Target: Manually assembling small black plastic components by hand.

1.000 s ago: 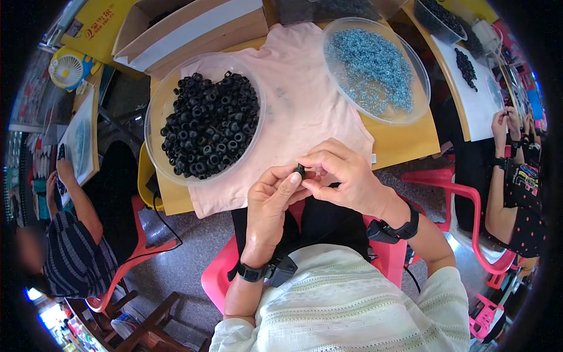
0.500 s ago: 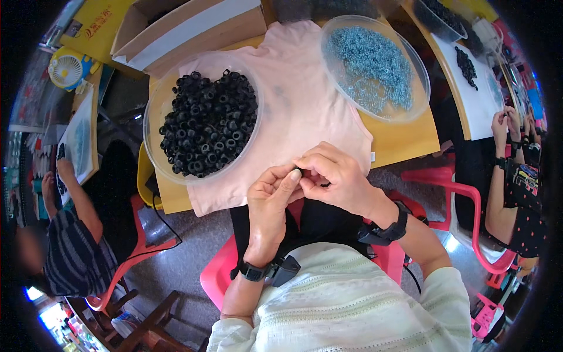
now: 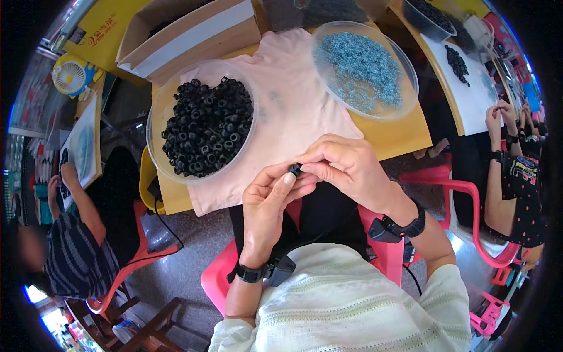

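A small black ring-shaped plastic part [image 3: 295, 169] sits between my two hands, above the near edge of a pink cloth [image 3: 287, 88]. My left hand [image 3: 267, 190] pinches it between thumb and forefinger. From the other side, the thumb and forefinger of my right hand [image 3: 343, 167] close on its right edge; whether they also hold something smaller is hidden. Left of my hands, a clear round tub [image 3: 153, 154] holds a heap of similar black parts. Farther off to the right, another clear round tub [image 3: 414, 88] contains many tiny bluish see-through pieces [image 3: 369, 67].
An open cardboard box [image 3: 187, 38] stands beyond the black parts. Pink plastic chairs [image 3: 220, 273] are beneath and beside me. People work at tables on both sides, with a black pile [image 3: 456, 66] on the right table. A small yellow fan [image 3: 71, 76] is far left.
The black part shows more plainly between my fingertips now. My right hand has shifted slightly right and turned, its forearm swinging outward. The whole view has shifted a little.
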Demonstrator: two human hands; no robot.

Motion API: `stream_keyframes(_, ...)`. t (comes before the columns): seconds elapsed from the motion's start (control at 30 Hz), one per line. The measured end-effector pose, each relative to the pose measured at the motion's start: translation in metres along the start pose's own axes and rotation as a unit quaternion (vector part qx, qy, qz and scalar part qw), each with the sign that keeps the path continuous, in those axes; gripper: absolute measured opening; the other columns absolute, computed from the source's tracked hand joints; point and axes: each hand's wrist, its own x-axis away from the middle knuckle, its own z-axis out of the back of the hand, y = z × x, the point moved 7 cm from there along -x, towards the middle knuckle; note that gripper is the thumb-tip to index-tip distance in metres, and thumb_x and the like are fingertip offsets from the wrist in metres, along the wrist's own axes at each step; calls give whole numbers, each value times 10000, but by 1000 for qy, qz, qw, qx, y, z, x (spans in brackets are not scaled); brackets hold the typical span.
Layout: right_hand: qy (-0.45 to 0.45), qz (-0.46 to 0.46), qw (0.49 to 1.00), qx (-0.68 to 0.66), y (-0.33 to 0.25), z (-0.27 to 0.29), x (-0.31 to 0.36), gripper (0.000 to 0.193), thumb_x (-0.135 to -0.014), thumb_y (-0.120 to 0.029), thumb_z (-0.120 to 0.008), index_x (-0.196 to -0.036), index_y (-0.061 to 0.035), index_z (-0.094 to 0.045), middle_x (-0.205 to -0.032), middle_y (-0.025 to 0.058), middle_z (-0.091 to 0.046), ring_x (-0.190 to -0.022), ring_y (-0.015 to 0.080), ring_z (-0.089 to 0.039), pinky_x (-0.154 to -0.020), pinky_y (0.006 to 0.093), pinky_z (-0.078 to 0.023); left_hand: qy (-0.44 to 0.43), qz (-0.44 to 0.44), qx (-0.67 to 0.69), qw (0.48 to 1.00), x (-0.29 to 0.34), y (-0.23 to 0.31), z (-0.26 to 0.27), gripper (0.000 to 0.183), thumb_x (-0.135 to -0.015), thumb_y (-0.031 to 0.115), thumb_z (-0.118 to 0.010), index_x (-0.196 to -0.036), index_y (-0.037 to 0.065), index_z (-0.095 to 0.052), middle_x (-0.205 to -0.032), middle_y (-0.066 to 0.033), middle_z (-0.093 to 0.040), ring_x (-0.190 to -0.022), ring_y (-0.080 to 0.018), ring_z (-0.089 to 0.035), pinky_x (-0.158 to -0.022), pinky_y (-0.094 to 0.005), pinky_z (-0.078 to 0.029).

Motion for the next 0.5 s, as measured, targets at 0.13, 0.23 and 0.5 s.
stream_keyframes(0.13,-9,-2,1000,2,1,0,4,101,-890,-27,-672,-979,19,-660,-871,97,-641,-750,185,-649,-655,273,-506,-8,-23,-43,999,3,2,0,202,-990,39,-548,-1161,-65,-577,-1024,-220,-694,-947,-286,-711,-854,-382,-600)
stream_keyframes(0.23,-9,35,999,24,-3,-3,6,95,-898,-35,-665,-971,18,-635,-862,92,-631,-753,194,-631,-660,288,-499,-21,-34,-53,998,6,3,-1,197,-986,41,-557,-1157,-56,-580,-1018,-220,-694,-917,-280,-714,-830,-380,-603)
stream_keyframes(0.5,-43,88,994,52,-23,0,-2,133,-865,-68,-676,-915,9,-579,-830,113,-556,-794,307,-573,-698,378,-474,-68,24,33,997,8,3,-3,191,-1000,70,-539,-1151,-42,-576,-1005,-214,-697,-871,-271,-718,-767,-363,-604)
